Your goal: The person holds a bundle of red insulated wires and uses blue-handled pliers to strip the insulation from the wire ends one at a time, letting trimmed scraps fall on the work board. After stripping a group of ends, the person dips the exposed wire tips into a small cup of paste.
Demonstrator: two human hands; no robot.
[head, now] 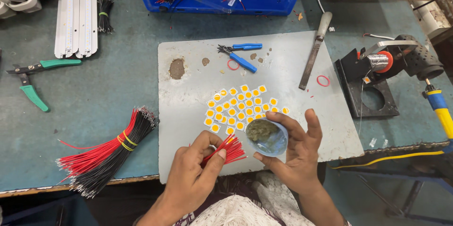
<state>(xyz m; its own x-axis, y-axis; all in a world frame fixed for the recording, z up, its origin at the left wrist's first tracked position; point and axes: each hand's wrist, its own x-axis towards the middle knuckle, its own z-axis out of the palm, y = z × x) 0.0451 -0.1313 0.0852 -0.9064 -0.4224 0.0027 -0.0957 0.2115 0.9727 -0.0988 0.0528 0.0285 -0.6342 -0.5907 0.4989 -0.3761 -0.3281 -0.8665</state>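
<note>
Down at the near edge of the grey board (188, 79), the left hand (193, 179) pinches a thin bundle of red wires (229, 149), their tips fanned toward a small round blue plastic cup (269, 136) of lumpy greenish-brown paste. The right hand (295, 155) cradles that cup, fingers curled beneath it. Flat square yellow chips (238, 105) lie just beyond.

Two bare hands, left hand (196, 171) and right hand (295, 153), no rings or gloves, forearms uncovered, white knitted garment (236, 212) with dark patterned cloth (236, 186) just below the wrists
</note>
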